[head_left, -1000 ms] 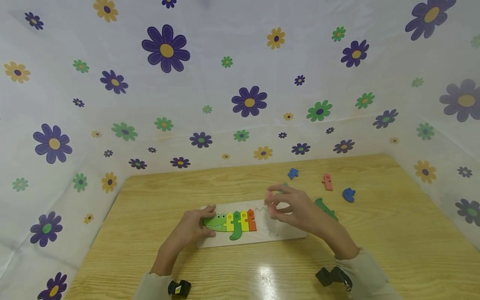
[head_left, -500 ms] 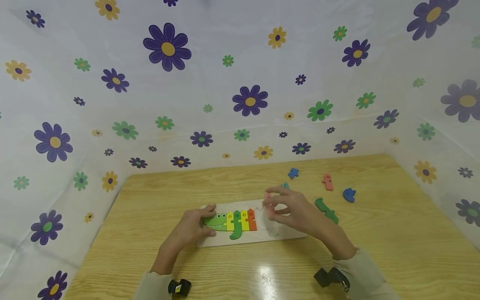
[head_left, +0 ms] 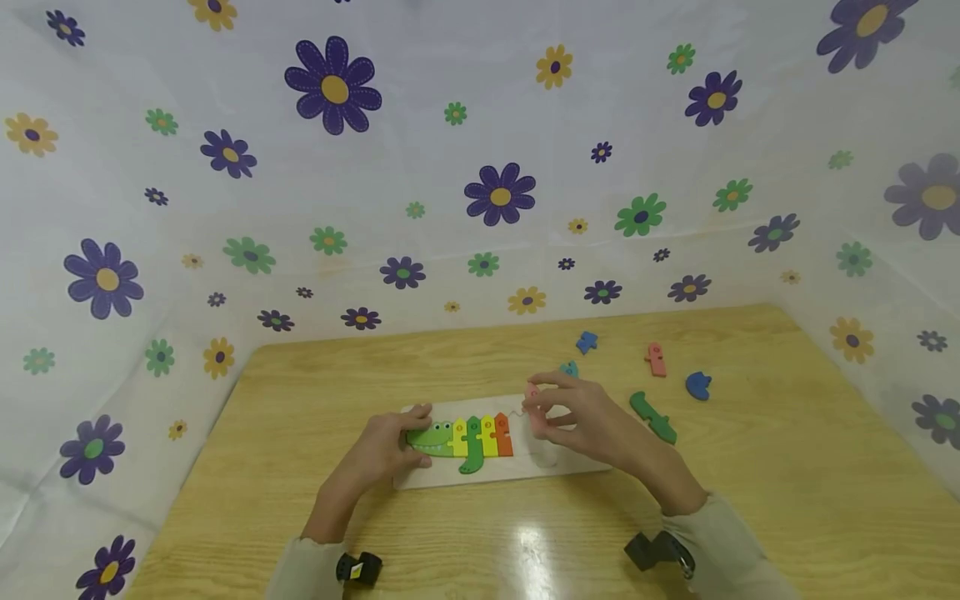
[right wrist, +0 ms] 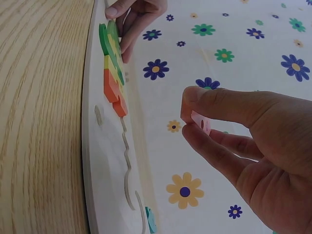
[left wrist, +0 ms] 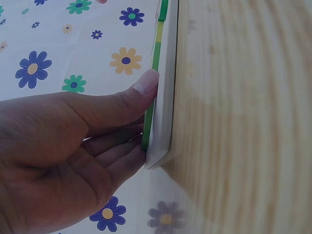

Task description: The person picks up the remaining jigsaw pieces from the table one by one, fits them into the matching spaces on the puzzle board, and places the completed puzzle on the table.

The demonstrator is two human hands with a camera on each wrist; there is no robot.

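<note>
A pale wooden puzzle board (head_left: 450,481) lies on the table with a crocodile puzzle partly laid in it. Its green head (head_left: 431,442), two yellow pieces, a green leg piece (head_left: 472,446) and an orange piece (head_left: 503,436) sit in a row. My left hand (head_left: 382,450) rests at the board's left end, fingers and thumb touching the head piece and board, as the left wrist view (left wrist: 97,131) shows from the side. Between thumb and fingertips my right hand (head_left: 588,417) pinches a pink puzzle piece (head_left: 536,412), raised above the bare outline right of the orange piece.
Loose pieces lie behind and right of the board: a blue one (head_left: 587,342), a teal one (head_left: 569,368), a pink one (head_left: 656,359), a rounded blue one (head_left: 698,385) and a green one (head_left: 652,417). Flower-printed cloth (head_left: 420,183) encloses the table's back and sides.
My right hand, with the pink puzzle piece, has shifted slightly left toward the orange piece. The left hand stays at the board's left end. The head view has tilted a little.
</note>
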